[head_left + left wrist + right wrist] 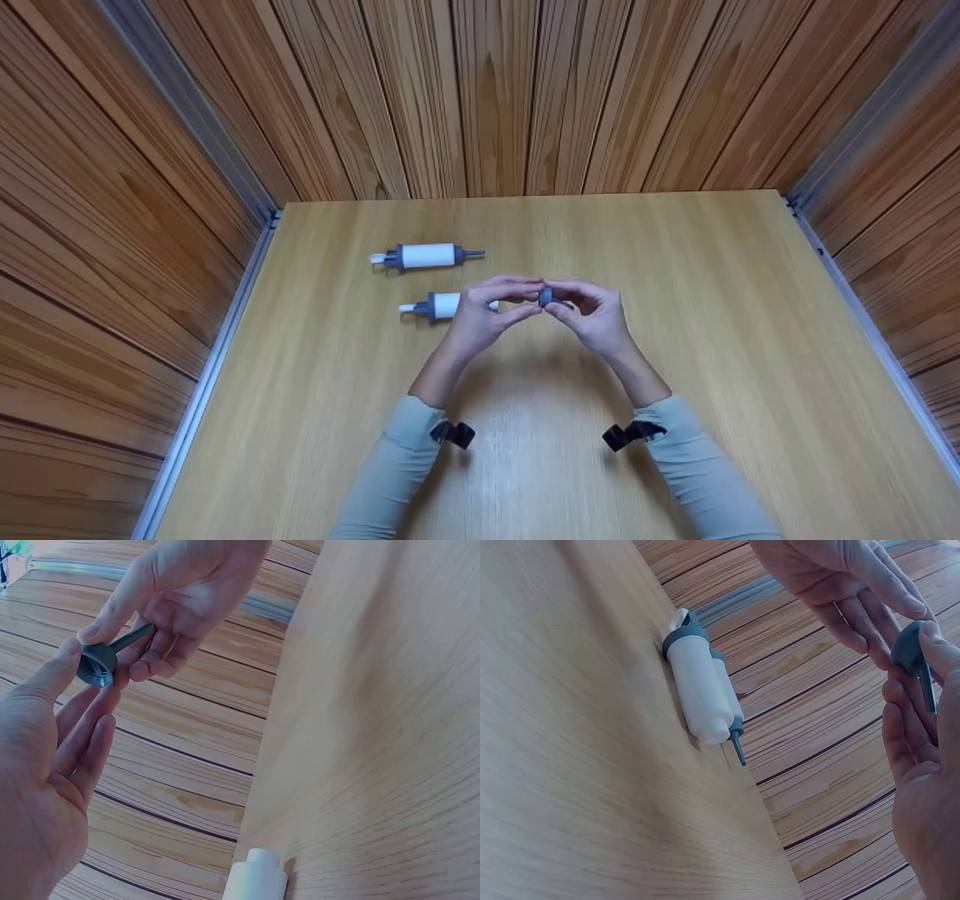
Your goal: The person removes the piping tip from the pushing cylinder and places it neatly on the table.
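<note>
Between my two hands, above the table, is a dark grey nozzle cap (pixel 546 297) with a thin spout. Its hollow threaded side (pixel 97 669) faces my left hand (pixel 484 313), and the spout points into the palm of my right hand (pixel 602 321). Thumb and fingertips of both hands pinch the cap's rim from either side. Behind the left hand lies a white cylinder (pixel 446 304) with a grey fitting at its left end; the hand covers part of it. A bare white neck (pixel 264 856) shows at its other end.
Farther back lies a second white cylinder (pixel 427 256), with grey ends and a spout pointing right. Wood-plank walls (pixel 495 97) close in the wooden table (pixel 712 315) at the back and both sides. Each wrist wears a small black camera (pixel 454 433).
</note>
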Action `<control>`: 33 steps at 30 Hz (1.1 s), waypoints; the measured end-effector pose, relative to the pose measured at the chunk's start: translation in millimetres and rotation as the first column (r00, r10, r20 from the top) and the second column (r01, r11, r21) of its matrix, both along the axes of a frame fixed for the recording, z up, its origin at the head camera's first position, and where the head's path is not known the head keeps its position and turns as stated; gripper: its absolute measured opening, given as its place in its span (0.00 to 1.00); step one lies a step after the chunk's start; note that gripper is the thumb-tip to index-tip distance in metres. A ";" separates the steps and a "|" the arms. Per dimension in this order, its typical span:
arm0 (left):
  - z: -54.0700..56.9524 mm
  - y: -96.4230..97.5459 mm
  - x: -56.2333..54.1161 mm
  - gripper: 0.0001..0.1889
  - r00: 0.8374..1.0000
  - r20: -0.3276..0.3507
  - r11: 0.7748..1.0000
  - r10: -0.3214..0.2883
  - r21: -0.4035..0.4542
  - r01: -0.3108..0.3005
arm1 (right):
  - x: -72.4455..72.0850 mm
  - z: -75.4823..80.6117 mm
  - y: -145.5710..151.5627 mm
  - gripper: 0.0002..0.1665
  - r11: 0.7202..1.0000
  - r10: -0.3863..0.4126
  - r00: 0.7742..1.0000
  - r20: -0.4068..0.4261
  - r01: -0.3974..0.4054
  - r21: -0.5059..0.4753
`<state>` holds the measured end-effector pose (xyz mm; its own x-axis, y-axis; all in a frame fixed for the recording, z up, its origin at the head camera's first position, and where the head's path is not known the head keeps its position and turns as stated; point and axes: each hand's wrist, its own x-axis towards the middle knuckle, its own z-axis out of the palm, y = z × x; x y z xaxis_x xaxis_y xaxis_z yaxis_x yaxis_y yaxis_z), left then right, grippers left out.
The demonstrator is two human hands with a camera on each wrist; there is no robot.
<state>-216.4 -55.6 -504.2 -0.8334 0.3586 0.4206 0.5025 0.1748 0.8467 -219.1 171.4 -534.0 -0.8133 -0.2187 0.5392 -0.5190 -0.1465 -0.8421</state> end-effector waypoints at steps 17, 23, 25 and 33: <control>1.2 -1.0 1.4 0.16 1.000 0.002 1.000 0.009 0.001 -0.009 | -1.1 -2.9 2.6 0.22 1.000 0.009 1.000 -0.006 -0.009 0.014; 3.3 -4.6 1.0 0.16 1.000 -0.001 1.000 0.031 -0.001 -0.031 | -0.3 -1.7 9.0 0.23 0.999 -0.015 1.000 -0.014 0.016 0.043; 4.1 -5.8 0.8 0.16 0.999 0.001 0.999 0.035 0.006 -0.035 | 0.1 -1.0 11.1 0.23 0.999 -0.023 1.000 -0.011 0.024 0.048; 6.8 -8.1 0.0 0.15 0.999 -0.015 0.999 0.034 0.028 -0.033 | 0.6 -4.2 16.7 0.21 0.998 -0.045 0.999 0.006 0.045 0.043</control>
<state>-216.4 -63.7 -497.3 -0.8380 0.3186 0.4430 0.5099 0.1682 0.8436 -218.6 188.1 -538.2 -0.8263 -0.2045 0.5249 -0.5187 -0.0869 -0.8505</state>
